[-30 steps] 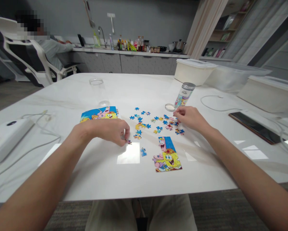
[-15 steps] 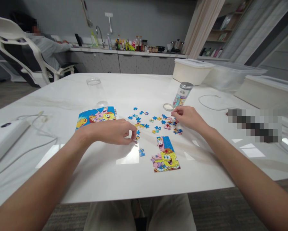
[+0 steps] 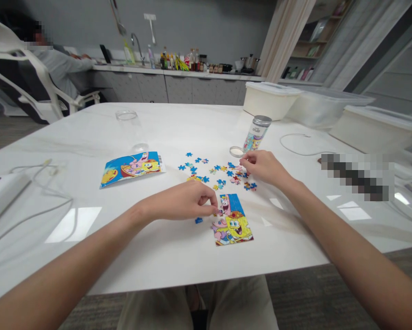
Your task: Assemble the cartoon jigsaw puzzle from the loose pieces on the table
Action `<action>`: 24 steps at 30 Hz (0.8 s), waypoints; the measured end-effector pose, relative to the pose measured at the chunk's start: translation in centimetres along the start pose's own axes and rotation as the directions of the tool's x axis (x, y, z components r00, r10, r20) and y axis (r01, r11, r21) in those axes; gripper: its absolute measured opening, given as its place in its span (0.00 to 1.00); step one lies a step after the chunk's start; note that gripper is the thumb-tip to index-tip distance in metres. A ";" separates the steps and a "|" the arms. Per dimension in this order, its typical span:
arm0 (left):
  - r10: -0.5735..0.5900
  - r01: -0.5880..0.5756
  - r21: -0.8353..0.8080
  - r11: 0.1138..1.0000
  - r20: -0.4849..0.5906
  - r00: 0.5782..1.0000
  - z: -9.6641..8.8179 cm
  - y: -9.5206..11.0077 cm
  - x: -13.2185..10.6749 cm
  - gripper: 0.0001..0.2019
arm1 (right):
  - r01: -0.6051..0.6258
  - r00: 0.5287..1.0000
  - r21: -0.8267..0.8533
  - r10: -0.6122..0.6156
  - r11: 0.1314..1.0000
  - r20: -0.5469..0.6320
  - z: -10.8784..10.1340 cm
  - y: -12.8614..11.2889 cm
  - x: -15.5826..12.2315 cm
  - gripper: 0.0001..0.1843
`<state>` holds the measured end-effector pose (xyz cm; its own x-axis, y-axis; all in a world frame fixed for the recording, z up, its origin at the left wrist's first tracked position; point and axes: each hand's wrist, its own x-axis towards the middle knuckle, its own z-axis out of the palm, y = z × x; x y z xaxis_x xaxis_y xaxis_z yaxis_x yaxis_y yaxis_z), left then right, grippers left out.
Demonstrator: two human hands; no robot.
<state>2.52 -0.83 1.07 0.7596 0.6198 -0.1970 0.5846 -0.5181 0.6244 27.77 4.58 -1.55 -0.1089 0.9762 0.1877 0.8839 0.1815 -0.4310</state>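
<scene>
My left hand [image 3: 183, 200] is closed in a pinch on a small jigsaw piece [image 3: 219, 212], at the left edge of the partly joined jigsaw puzzle [image 3: 238, 224]. That joined section shows a yellow and a pink cartoon figure against blue. My right hand [image 3: 266, 166] hovers at the right end of the loose jigsaw pieces [image 3: 229, 173], thumb and fingers pinched together; what lies between them is too small to make out. A single blue piece [image 3: 199, 220] lies below my left hand, which covers part of the pile.
A picture leaflet [image 3: 132, 169] lies on the left, with a clear jar [image 3: 127, 130] behind it. A printed canister [image 3: 257, 133] and a round lid [image 3: 236, 151] stand beyond my right hand. Cables, a white power strip [image 3: 6, 197] and storage boxes [image 3: 271, 101] flank the table. Someone sits far left.
My left hand has moved right, from the loose pieces to the joined section, carrying a jigsaw piece. My right hand stays pinched near the same spot. The view has shifted slightly.
</scene>
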 end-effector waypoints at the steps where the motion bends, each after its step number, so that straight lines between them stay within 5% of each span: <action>1: -0.018 0.019 -0.025 1.000 0.010 1.000 0.1 0.0 0.0 0.14 | 0.001 1.000 0.001 -0.001 1.000 0.001 0.0 0.0 0.0 0.11; 8: -0.081 0.083 -0.116 0.990 0.023 0.996 0.1 -0.1 0.3 0.14 | 0.002 1.000 0.004 -0.002 1.000 0.010 -0.1 -0.1 0.0 0.11; 19: -0.254 0.252 -0.037 0.967 -0.104 0.962 -0.3 -1.2 0.7 0.16 | 0.001 1.000 -0.046 -0.002 0.999 -0.029 -0.4 0.2 0.2 0.12; 24: -0.281 0.312 0.130 0.941 -0.210 0.936 -0.7 -1.4 0.2 0.13 | -0.026 0.993 -0.082 0.016 0.996 -0.117 -0.8 0.8 0.4 0.12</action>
<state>1.68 0.43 0.67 0.4872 0.8499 -0.2007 0.8241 -0.3714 0.4277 28.76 5.04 -1.13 -0.0402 0.9583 0.2830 0.9207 0.1456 -0.3621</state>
